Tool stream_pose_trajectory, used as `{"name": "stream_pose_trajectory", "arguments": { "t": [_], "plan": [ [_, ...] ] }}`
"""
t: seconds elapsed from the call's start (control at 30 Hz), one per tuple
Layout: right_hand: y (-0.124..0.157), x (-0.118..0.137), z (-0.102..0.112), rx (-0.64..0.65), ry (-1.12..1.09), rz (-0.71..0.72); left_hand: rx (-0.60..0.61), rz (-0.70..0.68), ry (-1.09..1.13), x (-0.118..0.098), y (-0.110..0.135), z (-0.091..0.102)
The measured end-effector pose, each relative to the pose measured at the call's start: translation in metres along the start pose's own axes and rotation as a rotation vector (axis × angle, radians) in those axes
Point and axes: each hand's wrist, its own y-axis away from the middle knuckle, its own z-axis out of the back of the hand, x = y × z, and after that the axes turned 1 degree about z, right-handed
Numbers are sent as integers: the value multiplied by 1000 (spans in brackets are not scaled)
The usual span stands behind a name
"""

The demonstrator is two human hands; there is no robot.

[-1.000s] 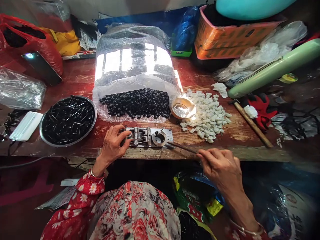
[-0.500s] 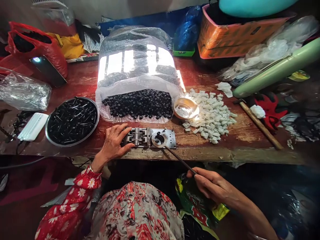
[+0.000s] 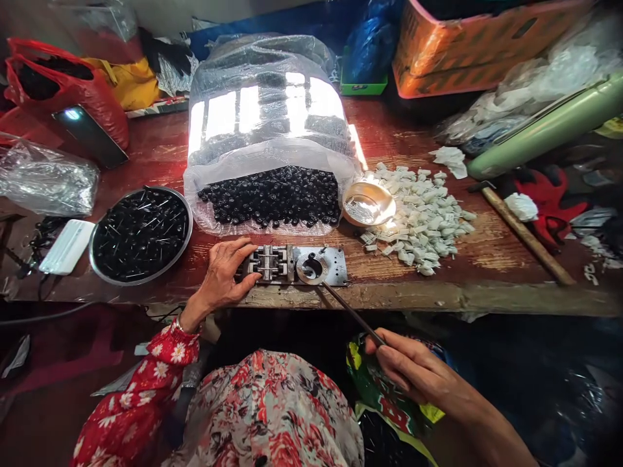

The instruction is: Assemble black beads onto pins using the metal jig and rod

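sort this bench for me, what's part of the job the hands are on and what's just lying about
In use: left hand on the metal jig; right hand gripping the thin rod reaching it; likely the bag of black beads, pan of black pieces, white bits.
Lying about: hammer, red glove, phone, orange box.

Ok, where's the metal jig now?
Head view, centre: the metal jig sits at the table edge, left hand on its left end, bead bag behind.

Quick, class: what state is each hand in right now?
Left hand: open, fingers resting on the left end of the metal jig.
Right hand: closed, pinching the thin rod that runs to the jig.
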Motion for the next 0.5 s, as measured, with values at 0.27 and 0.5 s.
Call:
{"name": "stream_pose_trajectory", "arguments": {
  "t": [0.27, 0.5],
  "plan": [
    [0, -4, 8, 3, 6, -32, 39, -6, -29, 4, 1, -2],
    [2, -5, -32, -128, 15, -20, -43, -83, -197, 8, 3, -19]
  ]
}}
